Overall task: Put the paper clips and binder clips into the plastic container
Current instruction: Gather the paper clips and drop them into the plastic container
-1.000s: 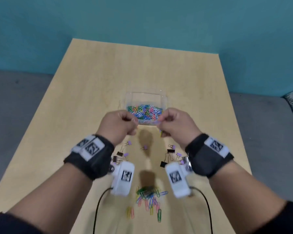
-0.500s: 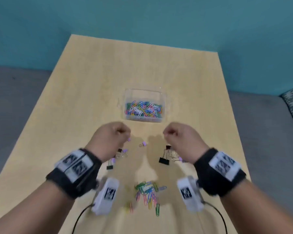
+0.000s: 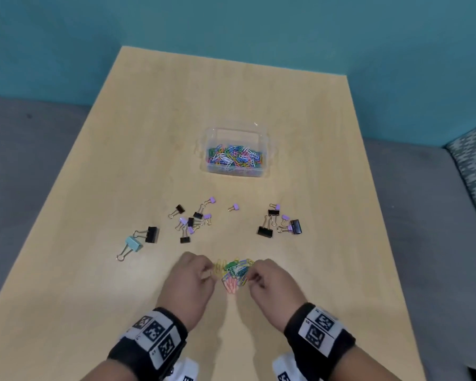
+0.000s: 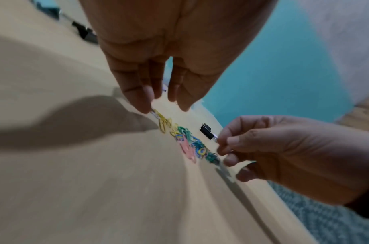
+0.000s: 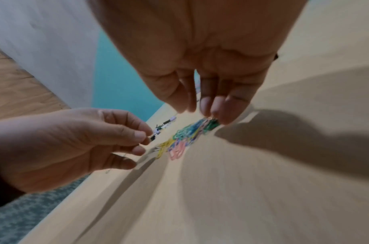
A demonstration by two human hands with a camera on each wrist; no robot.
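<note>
A small pile of coloured paper clips [image 3: 234,272] lies near the table's front edge. My left hand [image 3: 208,270] touches its left end with a fingertip on a yellow clip [image 4: 161,120], thumb apart from the fingers. On the pile's right end, my right hand [image 3: 252,276] has its fingertips [image 5: 212,112] on green clips, thumb also apart. Neither hand lifts anything. Black and purple binder clips lie loose in a left group [image 3: 193,221] and a right group [image 3: 280,221]. The clear plastic container [image 3: 265,149], farther back, holds many paper clips.
A light blue binder clip [image 3: 134,244] and a larger black one [image 3: 150,234] lie left of the groups. One purple clip [image 3: 234,207] sits alone between them. The wooden table [image 3: 176,105] stands by a teal wall; grey floor lies on both sides.
Both hands have drawn back from the container, past the binder clips, and come down on either side of the paper clip pile near the front edge.
</note>
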